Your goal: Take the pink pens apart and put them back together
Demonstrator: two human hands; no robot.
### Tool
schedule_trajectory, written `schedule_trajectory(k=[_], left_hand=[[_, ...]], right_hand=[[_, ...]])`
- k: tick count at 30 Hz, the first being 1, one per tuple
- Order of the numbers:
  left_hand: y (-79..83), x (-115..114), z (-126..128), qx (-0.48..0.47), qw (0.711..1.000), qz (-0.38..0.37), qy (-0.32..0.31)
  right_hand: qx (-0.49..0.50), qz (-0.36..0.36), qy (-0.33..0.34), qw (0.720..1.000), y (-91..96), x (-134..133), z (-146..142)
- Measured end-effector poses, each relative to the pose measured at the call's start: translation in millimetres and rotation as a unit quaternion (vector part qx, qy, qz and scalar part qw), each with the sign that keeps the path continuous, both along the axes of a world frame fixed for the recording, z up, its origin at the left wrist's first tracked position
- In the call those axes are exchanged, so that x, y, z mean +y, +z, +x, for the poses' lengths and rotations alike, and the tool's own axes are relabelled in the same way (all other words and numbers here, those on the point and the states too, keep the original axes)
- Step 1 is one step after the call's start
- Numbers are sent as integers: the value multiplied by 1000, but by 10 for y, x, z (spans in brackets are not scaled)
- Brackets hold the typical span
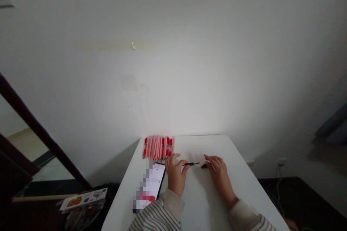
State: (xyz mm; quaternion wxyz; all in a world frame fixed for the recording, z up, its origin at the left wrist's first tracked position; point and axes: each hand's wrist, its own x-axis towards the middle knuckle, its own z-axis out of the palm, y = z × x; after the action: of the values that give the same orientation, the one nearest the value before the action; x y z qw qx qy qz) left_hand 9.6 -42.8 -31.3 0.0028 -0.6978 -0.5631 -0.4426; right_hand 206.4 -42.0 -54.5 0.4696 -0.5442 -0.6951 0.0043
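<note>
My left hand [176, 174] is closed in a pinch on a slim black pen part [191, 164], held level above the white table [197, 202]. A thin, paler end of that part points right, towards my right hand [219, 173]. My right thumb and forefinger are bent together close to this end; what lies between them is too small to make out. A short dark piece [204, 166] shows at my right thumb tip; whether it is held or lies on the table cannot be told. Left of my left hand is a row of pink and red pens [158, 147].
A phone [151, 184] with a lit screen, partly pixelated, lies by my left sleeve. The table's far edge meets a white wall [184, 79]. A box with stickers [84, 199] stands on the floor at left; a wall socket [282, 161] with a cable is at right.
</note>
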Motion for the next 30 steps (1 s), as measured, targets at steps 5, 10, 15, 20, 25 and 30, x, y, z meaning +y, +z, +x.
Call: schedule_trajectory(k=[5,10,15,20,25,30], left_hand=[[-18,17,-15,-15,1000,0,6],[-28,21,-18,-19,1000,-1,13],[-29,16,-10,-18,1000,4,17],[-35,21,-14,-14,1000,4,17],[-45,24,-16,-16,1000,7,19],[-45,33,-22,-18,1000,3,22]], right_hand=[[-22,-16,-31,999,-17,6,9],[-70,-29,-40,996,-41,6,3],[-88,-22,-50,995,-70,9,3],[-82,-27,-50,995,-64,-9,-5],[-70,-51,-45,995,-74,-6,-1],[-53,-53,-37,997,-79,11,17]])
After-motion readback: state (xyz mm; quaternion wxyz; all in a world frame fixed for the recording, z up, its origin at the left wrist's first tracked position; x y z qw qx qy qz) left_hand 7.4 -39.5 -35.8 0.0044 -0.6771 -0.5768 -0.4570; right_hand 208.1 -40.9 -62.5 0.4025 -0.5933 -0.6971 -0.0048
